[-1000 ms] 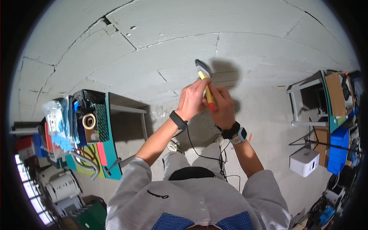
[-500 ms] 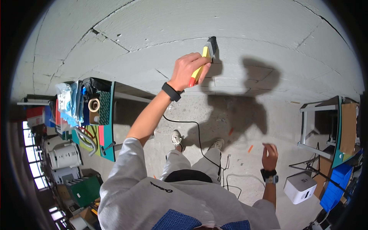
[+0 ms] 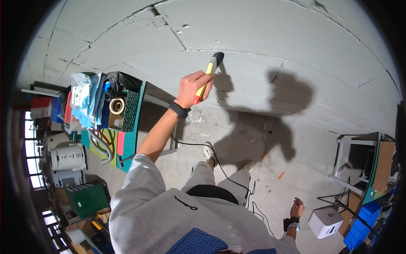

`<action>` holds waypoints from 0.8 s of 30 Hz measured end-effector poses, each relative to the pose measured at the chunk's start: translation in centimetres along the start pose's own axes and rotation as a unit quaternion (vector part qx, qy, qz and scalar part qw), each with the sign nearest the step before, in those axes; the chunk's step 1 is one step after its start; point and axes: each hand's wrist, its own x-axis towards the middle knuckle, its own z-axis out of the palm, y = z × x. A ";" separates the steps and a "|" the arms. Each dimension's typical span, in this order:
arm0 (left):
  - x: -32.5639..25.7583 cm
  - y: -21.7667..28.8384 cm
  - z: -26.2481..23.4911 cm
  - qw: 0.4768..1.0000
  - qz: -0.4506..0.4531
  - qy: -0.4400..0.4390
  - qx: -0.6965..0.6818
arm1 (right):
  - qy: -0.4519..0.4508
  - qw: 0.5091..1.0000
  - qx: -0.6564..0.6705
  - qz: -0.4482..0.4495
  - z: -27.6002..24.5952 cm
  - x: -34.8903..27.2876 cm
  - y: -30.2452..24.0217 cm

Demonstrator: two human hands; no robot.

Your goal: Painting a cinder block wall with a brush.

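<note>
My left hand (image 3: 189,89) is closed around the handle of a paintbrush (image 3: 209,68), yellow with a red end. Its dark bristles touch the pale painted block wall (image 3: 245,34), just below a long horizontal joint line. Bristles point up and slightly right. Down at the lower right, my right hand (image 3: 297,208) hangs beside my body with loosely bent fingers and holds nothing. Each wrist wears a dark band.
Left of me stands a teal-topped table (image 3: 133,139) with bagged items, a tape roll (image 3: 117,106) and hoses. A black cable (image 3: 194,144) runs past my feet. At right are a white box-shaped device (image 3: 325,222), a blue crate (image 3: 363,226) and another bench (image 3: 372,190).
The brush and my left hand have moved left along the wall, the bristles staying near the joint line. My right hand has dropped lower. The view has shifted and tilted.
</note>
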 end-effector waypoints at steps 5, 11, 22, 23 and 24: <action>-3.5 -5.6 -4.2 0.999 -0.038 0.002 0.009 | -0.022 0.995 -0.031 0.098 1.8 -6.1 -2.1; -7.3 -10.2 -5.7 1.000 0.001 -0.008 -0.027 | 0.013 0.995 -0.007 0.100 0.9 -9.7 -9.3; -6.4 -15.4 -4.9 0.991 0.088 0.058 -0.083 | 0.063 0.985 -0.048 0.153 -4.9 -14.8 -16.3; -7.0 -16.5 -5.8 0.994 0.076 0.053 -0.065 | 0.065 0.984 -0.052 0.155 -5.0 -15.1 -15.4; -8.0 -18.1 -5.3 0.997 0.052 0.027 -0.052 | 0.031 0.981 -0.061 0.182 -4.8 -14.7 -13.7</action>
